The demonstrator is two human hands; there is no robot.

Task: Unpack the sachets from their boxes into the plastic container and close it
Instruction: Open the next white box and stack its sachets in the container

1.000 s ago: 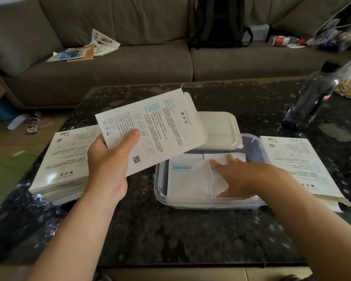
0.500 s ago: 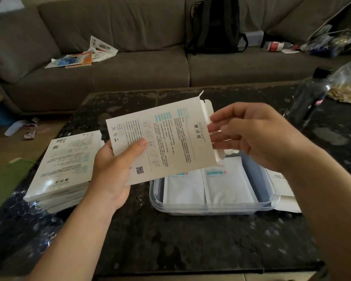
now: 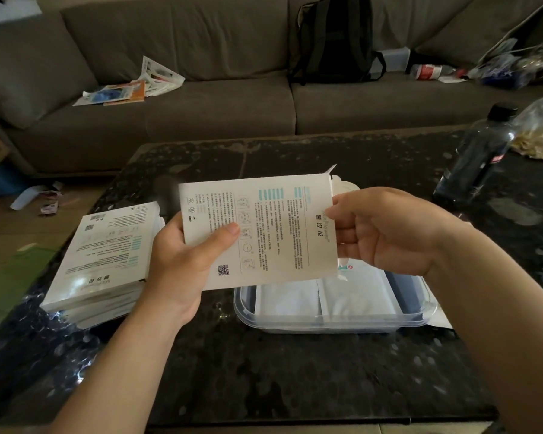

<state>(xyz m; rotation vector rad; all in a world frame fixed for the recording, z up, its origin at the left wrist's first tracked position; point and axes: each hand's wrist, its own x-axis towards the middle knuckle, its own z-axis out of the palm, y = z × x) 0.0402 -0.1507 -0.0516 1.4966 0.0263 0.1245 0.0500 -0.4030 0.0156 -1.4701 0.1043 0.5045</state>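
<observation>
Boxes take up most of what I get from the head camera. The left hand point(image 3: 182, 264) grips one white printed box point(image 3: 264, 233) by its left end, thumb pressed on the printed face and fingers curled behind it, holding it up in the air above the tabletop point(image 3: 295, 371). The right hand point(image 3: 386, 233) is at the box's open right end, thumb on the face by the edge and fingers curled just at the opening; it pinches that end, but I cannot tell whether it has hold of anything inside.

Below and just right of the box sits the clear plastic container point(image 3: 336, 324), open, with two white sachets point(image 3: 355, 296) lying flat side by side in it. Its white lid point(image 3: 347, 186) peeks out behind the box's top right corner. A stack of boxes point(image 3: 107, 255) rests on the tabletop left of the left hand. A corner of a flat white box point(image 3: 439, 317) shows by the container's right edge.

Farther right on the tabletop stand a dark bottle point(image 3: 477, 161) and a clear bag point(image 3: 539, 133). Behind is a grey sofa point(image 3: 217, 114) carrying loose papers point(image 3: 129, 89) and a black backpack point(image 3: 336, 39).
</observation>
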